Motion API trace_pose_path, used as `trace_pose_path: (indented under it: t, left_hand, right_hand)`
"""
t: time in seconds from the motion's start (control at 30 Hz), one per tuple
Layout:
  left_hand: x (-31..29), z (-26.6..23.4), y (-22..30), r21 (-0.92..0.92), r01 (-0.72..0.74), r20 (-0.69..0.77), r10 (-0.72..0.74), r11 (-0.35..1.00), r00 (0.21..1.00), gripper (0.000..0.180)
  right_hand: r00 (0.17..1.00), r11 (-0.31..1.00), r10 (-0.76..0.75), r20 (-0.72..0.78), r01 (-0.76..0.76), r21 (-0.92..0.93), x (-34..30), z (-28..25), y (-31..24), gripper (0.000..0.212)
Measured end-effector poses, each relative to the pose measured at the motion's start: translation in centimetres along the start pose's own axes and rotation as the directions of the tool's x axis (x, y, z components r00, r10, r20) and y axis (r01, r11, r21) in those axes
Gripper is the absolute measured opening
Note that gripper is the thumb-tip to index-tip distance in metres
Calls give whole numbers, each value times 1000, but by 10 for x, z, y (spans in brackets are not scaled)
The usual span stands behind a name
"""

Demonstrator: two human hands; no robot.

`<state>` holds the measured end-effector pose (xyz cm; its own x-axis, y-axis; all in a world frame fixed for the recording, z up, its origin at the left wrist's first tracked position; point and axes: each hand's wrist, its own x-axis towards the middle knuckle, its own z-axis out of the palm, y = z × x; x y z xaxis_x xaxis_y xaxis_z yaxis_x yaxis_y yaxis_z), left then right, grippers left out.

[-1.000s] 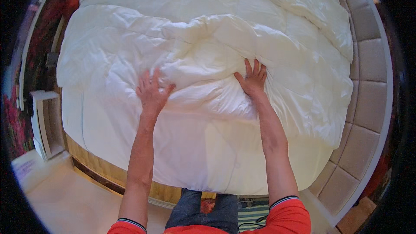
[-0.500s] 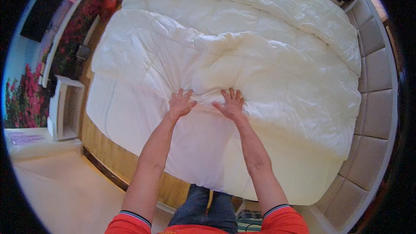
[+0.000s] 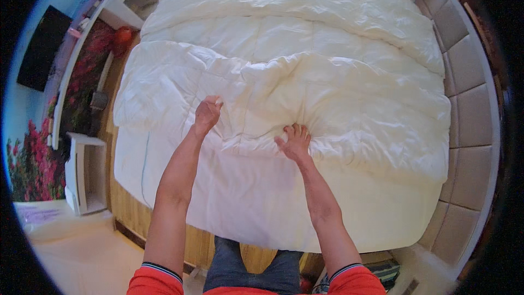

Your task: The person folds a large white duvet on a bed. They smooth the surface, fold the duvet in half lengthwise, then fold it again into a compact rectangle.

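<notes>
A rumpled white quilt [image 3: 360, 104] lies folded back on itself over a bed, its near edge running across the mattress. My left hand [image 3: 208, 116] is closed over the quilt's left part, with a bit of white fabric showing at the fingertips. To its right and slightly nearer, my right hand [image 3: 296, 142] presses on the quilt close to that edge, fingers spread. Small creases gather around those fingertips. Between the quilt's edge and my legs, the pale mattress cover [image 3: 245, 196] shows.
A padded beige headboard [image 3: 472, 114] bounds the bed on the right. At the left stand a white open cabinet [image 3: 87, 175], a shelf and a dark wall screen [image 3: 45, 48]. Wooden floor [image 3: 131, 216] runs along the bed's left side. Striped fabric [image 3: 385, 273] lies low by the near side.
My left hand has moved left and farther away, closing on the quilt. My right hand stays on the quilt. The quilt's near edge looks straighter on the left, and the view has shifted somewhat.
</notes>
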<state>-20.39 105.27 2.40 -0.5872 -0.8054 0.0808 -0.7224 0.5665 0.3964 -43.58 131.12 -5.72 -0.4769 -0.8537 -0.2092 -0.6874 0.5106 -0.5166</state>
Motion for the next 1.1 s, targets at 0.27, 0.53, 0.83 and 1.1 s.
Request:
trace_pose_path:
  t: [0.27, 0.53, 0.83, 1.1]
  left_hand:
    - [96, 12, -34, -62, -239, -61, 235, 969, 970, 26]
    - [166, 16, -2, -267, -352, -146, 323, 897, 935, 27]
    - [178, 86, -21, -3, -398, 497, 347, 917, 795, 45]
    - [200, 44, 8, 19, -171, -141, 172, 985, 975, 25]
  right_hand:
    - [968, 946, 245, 50, -228, -230, 15, 22, -21, 74]
    - [955, 924, 295, -29, -293, -246, 27, 35, -23, 75]
    - [969, 954, 243, -37, -246, -173, 28, 18, -46, 70]
    - [888, 965, -91, -450, 190, 180, 100, 1, -145, 65]
